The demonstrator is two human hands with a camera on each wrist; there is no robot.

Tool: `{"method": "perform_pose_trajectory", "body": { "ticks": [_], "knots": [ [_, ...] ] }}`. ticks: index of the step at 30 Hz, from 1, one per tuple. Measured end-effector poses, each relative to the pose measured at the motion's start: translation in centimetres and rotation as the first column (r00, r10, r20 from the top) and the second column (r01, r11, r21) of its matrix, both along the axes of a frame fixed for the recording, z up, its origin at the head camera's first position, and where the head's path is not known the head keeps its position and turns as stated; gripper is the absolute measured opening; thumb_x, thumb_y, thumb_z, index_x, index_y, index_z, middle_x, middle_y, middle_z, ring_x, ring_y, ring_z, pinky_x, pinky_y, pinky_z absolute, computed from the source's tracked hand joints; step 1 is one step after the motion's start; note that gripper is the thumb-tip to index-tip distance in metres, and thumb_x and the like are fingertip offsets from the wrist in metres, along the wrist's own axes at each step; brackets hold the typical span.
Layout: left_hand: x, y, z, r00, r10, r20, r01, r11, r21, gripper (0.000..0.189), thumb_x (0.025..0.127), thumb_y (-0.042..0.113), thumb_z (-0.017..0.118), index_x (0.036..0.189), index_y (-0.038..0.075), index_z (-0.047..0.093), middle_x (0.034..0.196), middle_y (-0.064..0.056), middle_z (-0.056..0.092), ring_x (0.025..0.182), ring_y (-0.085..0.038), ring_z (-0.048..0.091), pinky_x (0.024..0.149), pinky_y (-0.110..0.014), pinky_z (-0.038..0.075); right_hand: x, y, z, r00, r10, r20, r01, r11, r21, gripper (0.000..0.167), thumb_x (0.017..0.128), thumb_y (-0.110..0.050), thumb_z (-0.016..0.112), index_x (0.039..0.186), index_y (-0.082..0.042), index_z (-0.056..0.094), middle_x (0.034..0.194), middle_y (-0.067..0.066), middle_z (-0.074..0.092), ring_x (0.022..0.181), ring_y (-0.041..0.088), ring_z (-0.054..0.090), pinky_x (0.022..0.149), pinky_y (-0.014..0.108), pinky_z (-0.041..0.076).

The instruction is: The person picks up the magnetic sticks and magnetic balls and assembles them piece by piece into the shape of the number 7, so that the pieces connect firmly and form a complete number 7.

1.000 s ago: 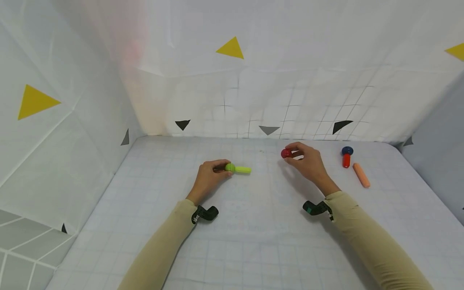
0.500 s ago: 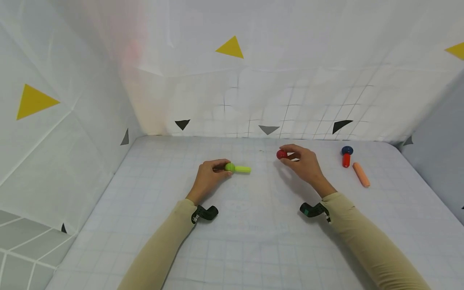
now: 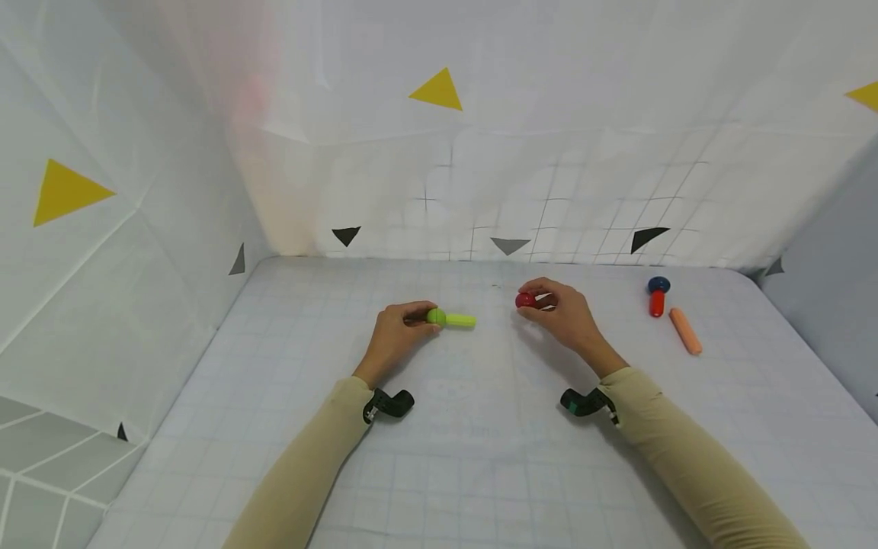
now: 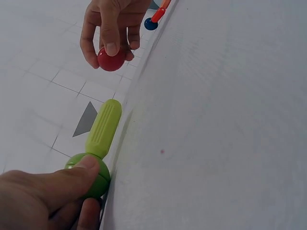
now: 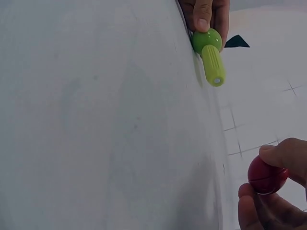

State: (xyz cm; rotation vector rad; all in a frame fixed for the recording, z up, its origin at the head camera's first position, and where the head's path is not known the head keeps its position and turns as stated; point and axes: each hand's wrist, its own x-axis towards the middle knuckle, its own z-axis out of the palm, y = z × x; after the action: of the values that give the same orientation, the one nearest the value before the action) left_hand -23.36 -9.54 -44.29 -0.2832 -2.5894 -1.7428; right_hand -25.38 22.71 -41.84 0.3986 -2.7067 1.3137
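My left hand (image 3: 398,335) pinches a green ball (image 4: 98,184) between thumb and fingers. From that ball a yellow-green ridged rod (image 3: 460,321) sticks out to the right, its free end pointing toward the other hand. A glossy red ball (image 3: 525,300) is pinched in my right hand (image 3: 565,316), held a little above the table with a shadow below. A gap separates the red ball from the rod's end (image 5: 217,80).
At the back right of the white table (image 3: 466,488) lies a dark blue ball (image 3: 659,284) with a red rod (image 3: 657,304) against it. Beside them is a loose orange rod (image 3: 686,331). A white sheet wall (image 3: 384,168) rises behind.
My right hand has moved left and slightly nearer with the red ball, shrinking its distance to the rod. The left hand and the green ball have stayed in place.
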Motion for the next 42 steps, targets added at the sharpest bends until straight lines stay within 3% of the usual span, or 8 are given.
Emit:
{"method": "perform_pose_trajectory", "body": {
  "ticks": [11,42],
  "knots": [
    [-0.1,0.0,-0.1,1.0,-0.004,-0.01,0.004,1.0,-0.005,0.035,0.088,0.013,0.086,0.122,0.014,0.077,0.113,0.003,0.074,0.104,-0.013,0.069,0.095,-0.034,0.055,0.3,-1.2,-0.5,0.999,0.0,0.041,-0.002,0.999,0.051,0.036,0.094,-0.016,0.08,0.128,-0.008,0.072,0.118,0.013,0.072,0.111,0.03,0.063,0.091,0.048,0.057],
    [-0.1,0.0,-0.2,1.0,-0.006,-0.013,0.006,1.0,-0.004,0.034,0.089,0.013,0.086,0.122,0.014,0.077,0.111,0.004,0.074,0.103,-0.012,0.069,0.095,-0.034,0.055,1.0,-4.7,-0.8,0.991,0.133,0.03,-0.132,0.991,-0.005,0.034,0.09,-0.005,0.082,0.123,-0.004,0.072,0.115,0.011,0.073,0.104,0.028,0.069,0.089,0.043,0.059]
  ]
}}
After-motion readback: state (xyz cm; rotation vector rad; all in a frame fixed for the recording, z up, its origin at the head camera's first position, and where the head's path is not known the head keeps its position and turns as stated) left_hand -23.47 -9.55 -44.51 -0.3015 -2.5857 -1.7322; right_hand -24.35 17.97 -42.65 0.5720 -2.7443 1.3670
